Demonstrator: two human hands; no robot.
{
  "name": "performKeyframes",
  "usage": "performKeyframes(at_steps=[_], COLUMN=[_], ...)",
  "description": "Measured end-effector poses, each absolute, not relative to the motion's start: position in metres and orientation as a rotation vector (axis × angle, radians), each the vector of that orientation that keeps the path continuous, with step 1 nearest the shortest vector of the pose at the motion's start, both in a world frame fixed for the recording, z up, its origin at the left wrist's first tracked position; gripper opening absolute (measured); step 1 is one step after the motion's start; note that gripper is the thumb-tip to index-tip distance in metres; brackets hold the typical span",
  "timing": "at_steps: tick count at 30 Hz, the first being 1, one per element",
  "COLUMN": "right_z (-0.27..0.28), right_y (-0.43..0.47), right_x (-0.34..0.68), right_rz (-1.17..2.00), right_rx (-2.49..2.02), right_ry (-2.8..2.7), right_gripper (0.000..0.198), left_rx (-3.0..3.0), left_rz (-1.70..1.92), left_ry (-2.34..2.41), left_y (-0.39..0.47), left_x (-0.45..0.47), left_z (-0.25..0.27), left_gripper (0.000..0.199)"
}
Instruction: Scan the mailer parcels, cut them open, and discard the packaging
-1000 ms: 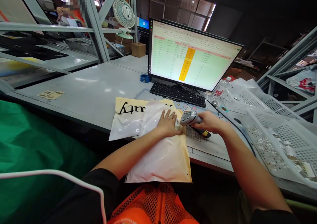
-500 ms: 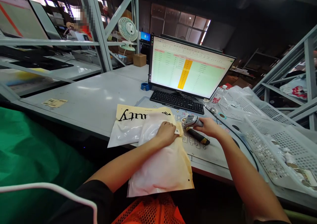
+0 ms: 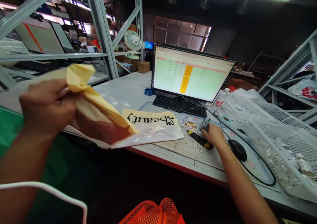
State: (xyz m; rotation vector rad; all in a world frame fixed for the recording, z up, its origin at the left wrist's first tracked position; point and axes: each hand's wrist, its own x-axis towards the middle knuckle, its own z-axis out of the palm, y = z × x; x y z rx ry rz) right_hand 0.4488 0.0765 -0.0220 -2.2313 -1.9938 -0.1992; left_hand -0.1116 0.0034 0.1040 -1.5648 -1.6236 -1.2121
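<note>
My left hand (image 3: 48, 105), blurred by motion, is closed on the crumpled top of a yellow and white mailer bag (image 3: 99, 115), raised above the left of the table. Over on the desk mat, my right hand (image 3: 214, 135) is closed around a grey barcode scanner (image 3: 205, 122), whose lower part the fingers hide. Just below the scanner lies a black and yellow utility knife (image 3: 199, 139). A second mailer bag (image 3: 158, 126), flat and printed "beauty", rests at the table's front edge between my hands.
Behind the mat stand a keyboard (image 3: 179, 106) and a monitor (image 3: 190, 75). A black mouse (image 3: 237, 150) and its cable lie to the right. White perforated baskets (image 3: 269, 154) with bottles line the right side. A grey metal rack (image 3: 101, 32) rises at left.
My left hand has lifted the mailer bag off the flat one and swung it up to the left. My right hand has moved slightly right and lower with the scanner.
</note>
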Motion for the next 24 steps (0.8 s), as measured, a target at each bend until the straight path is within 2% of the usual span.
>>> performKeyframes(at_steps=[2, 5, 8, 10, 11, 12, 15, 16, 20, 24], right_z=[-0.020, -0.032, -0.056, -0.072, -0.077, -0.080, -0.073, -0.064, -0.002, 0.055], right_y=[0.067, 0.050, 0.029, 0.013, 0.004, -0.005, -0.032, -0.038, -0.038, -0.003], right_x=[0.407, 0.330, 0.266, 0.243, 0.238, 0.237, 0.255, 0.266, 0.324, 0.365], right_rz=[-0.220, 0.058, 0.284, 0.236, 0.165, 0.092, 0.042, 0.103, 0.492, 0.665], right_rx=[-1.950, -1.444, -1.252, -1.275, -1.295, -1.305, -1.174, -1.085, -1.039, -1.161], right_ry=[-2.080, -2.383, -2.634, -2.707, -2.713, -2.704, -2.627, -2.563, -1.957, -1.486], right_gripper=[0.055, 0.064, 0.095, 0.111, 0.108, 0.096, 0.035, 0.026, 0.025, 0.037], left_rx=[-1.502, -1.577, -1.683, -1.675, -1.666, -1.667, -1.696, -1.707, -1.835, -2.239], left_rz=[-1.095, -0.950, -0.846, -0.834, -0.846, -0.860, -0.881, -0.877, -0.874, -0.812], left_ry=[-1.621, -1.559, -1.576, -1.636, -1.661, -1.679, -1.703, -1.709, -1.688, -1.551], left_y=[0.012, 0.038, 0.065, 0.075, 0.078, 0.079, 0.081, 0.085, 0.115, 0.148], left_x=[-0.132, -0.158, -0.178, -0.185, -0.187, -0.189, -0.192, -0.194, -0.193, -0.132], left_z=[0.112, 0.117, 0.122, 0.126, 0.128, 0.129, 0.128, 0.125, 0.101, 0.069], left_gripper=[0.035, 0.053, 0.063, 0.062, 0.059, 0.056, 0.051, 0.050, 0.047, 0.039])
